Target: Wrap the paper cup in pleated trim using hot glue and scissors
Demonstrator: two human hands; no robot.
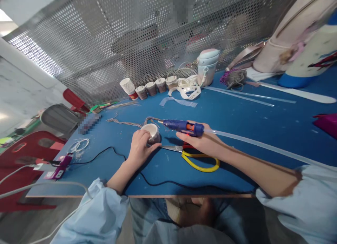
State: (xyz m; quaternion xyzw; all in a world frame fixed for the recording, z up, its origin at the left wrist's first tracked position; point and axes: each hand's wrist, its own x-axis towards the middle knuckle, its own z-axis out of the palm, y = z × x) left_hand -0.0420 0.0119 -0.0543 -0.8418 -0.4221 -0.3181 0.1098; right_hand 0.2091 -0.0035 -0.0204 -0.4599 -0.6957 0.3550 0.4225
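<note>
My left hand (140, 147) is closed on a small paper cup (154, 132), its fingers over the rim and the white inside showing. Grey cord (123, 123) trails from the cup to the left along the table. My right hand (201, 138) grips a blue hot glue gun (179, 126), with its nozzle above the cup's right rim, close to the cord. A long clear glue stick (252, 142) runs out of the gun's back toward my right sleeve. Scissors (200, 161) with yellow and red handles lie under my right hand, blades pointing at the cup.
Along the back stand a stack of paper cups (127, 86), several cord-wrapped cups (151, 88), white ribbon (188, 92) and a pale blue bottle (207, 66). Clear glue sticks (242, 96) lie right. A black cable (158, 183) crosses near the front edge; a purple power strip (61, 166) sits left.
</note>
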